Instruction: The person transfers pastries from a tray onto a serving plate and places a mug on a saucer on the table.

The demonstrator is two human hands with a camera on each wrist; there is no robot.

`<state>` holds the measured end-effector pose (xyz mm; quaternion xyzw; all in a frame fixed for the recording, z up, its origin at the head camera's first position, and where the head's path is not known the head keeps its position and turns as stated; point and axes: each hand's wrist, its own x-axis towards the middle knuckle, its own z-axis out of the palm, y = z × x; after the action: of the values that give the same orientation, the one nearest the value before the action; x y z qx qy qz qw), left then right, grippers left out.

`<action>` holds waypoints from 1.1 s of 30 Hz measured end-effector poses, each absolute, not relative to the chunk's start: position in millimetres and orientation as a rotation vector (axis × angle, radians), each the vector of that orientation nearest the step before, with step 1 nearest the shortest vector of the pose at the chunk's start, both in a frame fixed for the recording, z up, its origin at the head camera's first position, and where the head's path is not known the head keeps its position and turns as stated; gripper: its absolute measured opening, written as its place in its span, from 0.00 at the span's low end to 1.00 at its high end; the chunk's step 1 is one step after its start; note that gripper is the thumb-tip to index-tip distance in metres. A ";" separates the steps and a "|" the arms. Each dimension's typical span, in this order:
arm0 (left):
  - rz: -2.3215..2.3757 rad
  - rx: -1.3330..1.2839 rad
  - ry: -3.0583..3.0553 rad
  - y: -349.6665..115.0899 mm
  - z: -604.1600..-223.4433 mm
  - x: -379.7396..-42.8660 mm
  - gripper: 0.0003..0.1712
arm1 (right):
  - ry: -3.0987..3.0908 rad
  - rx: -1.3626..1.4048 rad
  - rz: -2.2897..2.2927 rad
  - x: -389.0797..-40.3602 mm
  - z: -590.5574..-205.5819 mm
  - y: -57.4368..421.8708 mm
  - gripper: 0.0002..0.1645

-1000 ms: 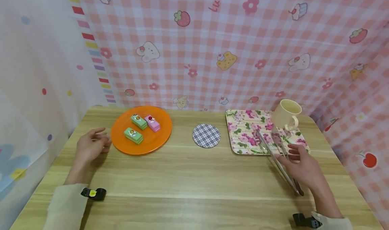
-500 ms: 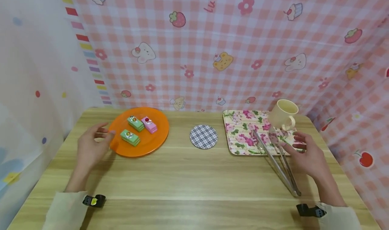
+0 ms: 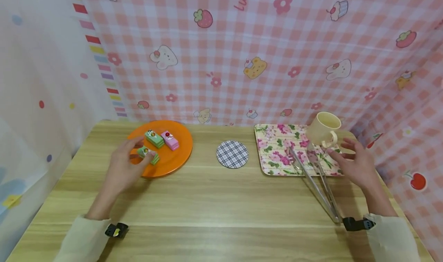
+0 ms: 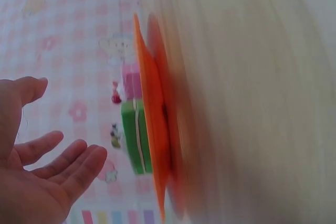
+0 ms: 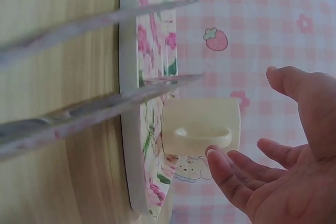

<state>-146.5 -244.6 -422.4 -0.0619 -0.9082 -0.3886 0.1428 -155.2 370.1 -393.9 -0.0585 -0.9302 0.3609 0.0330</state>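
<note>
My left hand hovers at the near left of an orange plate, thumb and fingers spread around a small green cake slice and overlapping it in the head view. Behind it on the plate lie another green slice and a pink slice. The left wrist view shows the hand with a gap from the slices. My right hand is held near a cream mug, fingers loosely spread and holding nothing. In the right wrist view its fingertips are close to the mug's handle.
The mug stands on a floral tray at the back right. Metal tongs lean on the tray's front edge, their joined end on the wooden table. A round checked coaster lies between plate and tray. Patterned cloth walls surround the table.
My left hand has moved right, from beside the plate to over the near green slice. My right hand has moved away from the tongs, up and right toward the mug.
</note>
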 end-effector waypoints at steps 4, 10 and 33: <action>-1.101 -0.245 -2.637 -232.7 -421.6 -145.1 0.35 | -2.888 -0.227 1.127 -164.7 -391.3 374.4 0.56; -1.086 -0.356 -2.640 -212.4 -421.8 -142.9 0.36 | -2.923 -0.295 1.116 -177.2 -392.1 380.0 0.55; -1.137 -0.461 -2.824 -151.5 -433.0 -147.5 0.42 | -2.790 -0.380 1.499 -218.5 -414.4 391.2 0.39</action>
<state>-147.5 -151.5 -433.0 -0.1498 -0.9167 -0.3691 0.0315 -218.5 391.2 -414.4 -0.1192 -0.8744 0.4697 -0.0242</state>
